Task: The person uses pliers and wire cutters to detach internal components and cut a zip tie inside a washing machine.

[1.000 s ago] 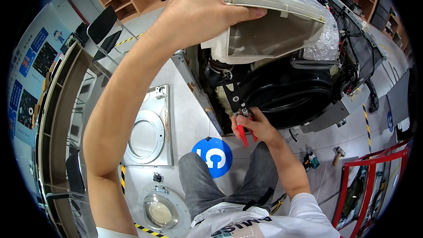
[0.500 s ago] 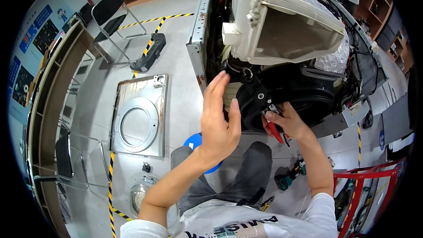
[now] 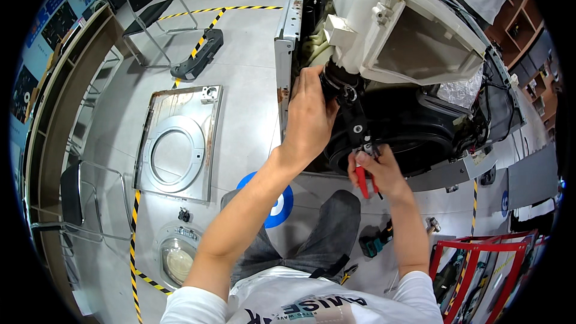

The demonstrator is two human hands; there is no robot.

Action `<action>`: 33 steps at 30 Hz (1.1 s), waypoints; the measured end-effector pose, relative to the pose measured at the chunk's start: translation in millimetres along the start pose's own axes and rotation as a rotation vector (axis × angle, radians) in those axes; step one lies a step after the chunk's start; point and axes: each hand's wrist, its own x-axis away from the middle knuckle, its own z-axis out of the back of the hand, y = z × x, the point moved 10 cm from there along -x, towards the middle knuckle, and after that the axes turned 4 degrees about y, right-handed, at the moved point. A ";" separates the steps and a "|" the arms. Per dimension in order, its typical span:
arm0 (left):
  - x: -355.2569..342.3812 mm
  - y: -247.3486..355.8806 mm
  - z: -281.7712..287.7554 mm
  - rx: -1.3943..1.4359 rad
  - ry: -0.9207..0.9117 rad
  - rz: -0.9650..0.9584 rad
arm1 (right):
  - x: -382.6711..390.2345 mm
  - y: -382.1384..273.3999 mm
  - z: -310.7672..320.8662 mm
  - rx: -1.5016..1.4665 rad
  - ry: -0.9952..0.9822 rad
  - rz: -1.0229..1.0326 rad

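Note:
In my right hand (image 3: 379,171) is a pair of red-handled pliers (image 3: 362,181). Its long black front part points up to a metal clamp (image 3: 350,93) on a short black rubber hose (image 3: 339,78). Whether the jaws grip the clamp is hard to see. My left hand (image 3: 309,111) curls around the hose's left side, its fingertips partly hidden. Above the hose sits a white plastic housing (image 3: 375,36) with a clouded panel. Behind the pliers lies the round black opening (image 3: 414,138) of an opened washing machine.
A metal front panel (image 3: 210,138) with a round hole lies on the floor at left, near a glass door (image 3: 177,258). A cordless drill (image 3: 372,243) rests right of my knees, beside a red rack (image 3: 474,252). The machine's metal side wall (image 3: 288,54) borders my left hand.
My left hand has gone from raised with fingers stretched to wrapped around the hose. The pliers stay in my right hand. The view has shifted, moving the machine rightward in the picture.

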 end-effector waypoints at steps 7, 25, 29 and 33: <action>6.3 -13.5 -1.0 0.068 0.063 0.081 | -9.5 25.5 -18.9 -0.300 -0.144 -0.031; -13.1 -9.3 -3.7 0.584 -0.188 0.302 | 3.8 10.7 -7.0 -0.265 -0.069 -0.073; -21.2 -7.2 -11.5 0.372 -0.255 0.262 | 4.3 17.8 -11.7 -0.275 -0.112 -0.092; -27.6 -4.2 -12.2 0.356 -0.278 0.314 | 2.0 21.4 -25.8 -0.420 -0.210 -0.052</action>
